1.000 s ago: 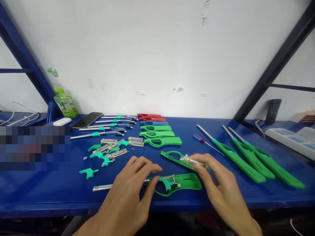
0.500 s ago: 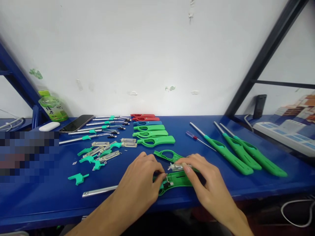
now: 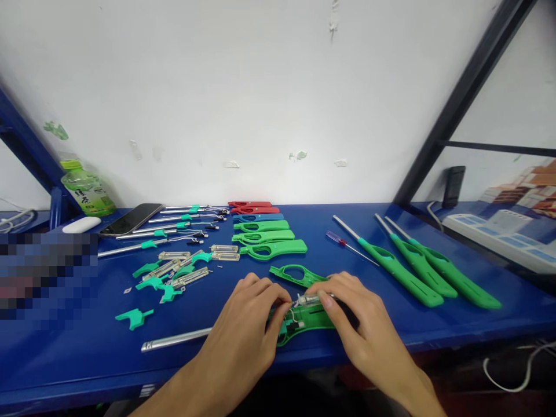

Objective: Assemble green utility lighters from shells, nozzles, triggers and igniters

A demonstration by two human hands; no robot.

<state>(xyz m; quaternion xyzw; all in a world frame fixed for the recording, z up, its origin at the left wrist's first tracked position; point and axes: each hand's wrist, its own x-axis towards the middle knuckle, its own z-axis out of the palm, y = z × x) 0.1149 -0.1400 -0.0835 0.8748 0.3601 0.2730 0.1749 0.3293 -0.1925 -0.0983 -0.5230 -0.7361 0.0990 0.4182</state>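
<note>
Between my hands a green shell half lies on the blue table, with a metal tube reaching left from under my left hand. My left hand pinches a thin whitish wire between thumb and forefinger. A clear fuel capsule is held in my right hand, just above the shell, its left end close to my left fingertips. Black and teal parts sit in the shell's left end. Another green shell half lies just behind, partly hidden by my right hand.
Tubes with teal parts, clear capsules and teal triggers lie left. Coloured shells line the back. A screwdriver and three assembled green lighters are right; a bottle and phone stand or lie far left.
My left fingertips have moved up toward the capsule's left end, with the wire between them. The capsule is tilted slightly differently in my right hand. The whole view has shifted a little.
</note>
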